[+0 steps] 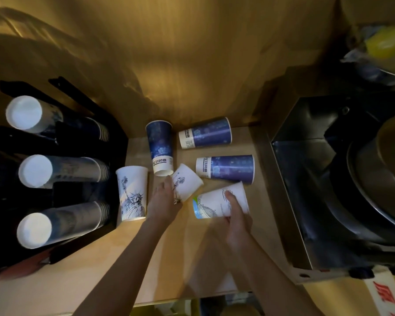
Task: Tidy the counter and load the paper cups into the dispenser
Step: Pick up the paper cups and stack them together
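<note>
While your forearms run off the bottom edge, your right hand [236, 215] wraps a tipped white paper cup [217, 201] on the desk [96, 270], covering part of its print. Your left hand [163, 199] lies open against a smaller white cup [187, 184]. Blue cups [226, 168] lie beyond. Left, the black dispenser [82, 192] is too dark to read.

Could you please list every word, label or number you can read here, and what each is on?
No text here reads clearly enough to quote.
Blue cups: dark characters on the white band, too blurred to read.
White cup under the right hand: small line of print, too small to read.
Sign at bottom right: red characters, cut off and unreadable.
Statue cup: picture only, no text seen.
</note>
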### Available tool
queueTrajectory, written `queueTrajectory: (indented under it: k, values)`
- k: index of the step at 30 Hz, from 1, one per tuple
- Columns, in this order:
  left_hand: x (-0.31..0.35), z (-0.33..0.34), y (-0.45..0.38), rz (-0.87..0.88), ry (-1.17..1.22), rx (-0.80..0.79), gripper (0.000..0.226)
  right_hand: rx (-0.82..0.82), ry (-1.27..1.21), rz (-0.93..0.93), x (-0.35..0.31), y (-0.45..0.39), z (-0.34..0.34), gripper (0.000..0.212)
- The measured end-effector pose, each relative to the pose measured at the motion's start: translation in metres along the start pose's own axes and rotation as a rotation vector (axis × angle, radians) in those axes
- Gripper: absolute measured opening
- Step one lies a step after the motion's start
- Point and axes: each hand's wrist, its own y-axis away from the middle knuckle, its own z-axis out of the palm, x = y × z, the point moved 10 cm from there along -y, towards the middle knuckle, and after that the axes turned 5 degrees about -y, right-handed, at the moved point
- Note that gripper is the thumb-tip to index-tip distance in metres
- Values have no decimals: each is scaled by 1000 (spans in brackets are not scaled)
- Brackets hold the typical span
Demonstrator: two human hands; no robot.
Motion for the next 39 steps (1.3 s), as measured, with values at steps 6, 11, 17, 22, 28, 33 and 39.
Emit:
queueTrajectory:
  k: [6, 11, 17, 22, 28, 33, 39]
  values:
    - [-12, -11, 30, -16, 252, 103, 86, -167, 152, -364, -55, 32, 15, 64]
    - [-20, -6, 60, -72, 410, 169, 79, -389, 392, -633, -93, 73, 50, 89]
    - [-27, 5, 79, -113, 543, 219, 83, -558, 558, -909, -131, 131, 92, 103]
    - [-35, 5, 83, -151, 561, 275, 87, -715, 557, -952, -113, 155, 102, 92]
    - [-34, 7, 85, -149, 555, 272, 89, -823, 1068, -1026, -36, 145, 103, 94]
    - [-38, 15, 82, -151, 504, 266, 80, -775, 1378, -1057, -9, 121, 97, 103]
    - [-35, 20, 84, -83, 427, 183, 76, -782, 1245, -1020, -13, 115, 100, 89]
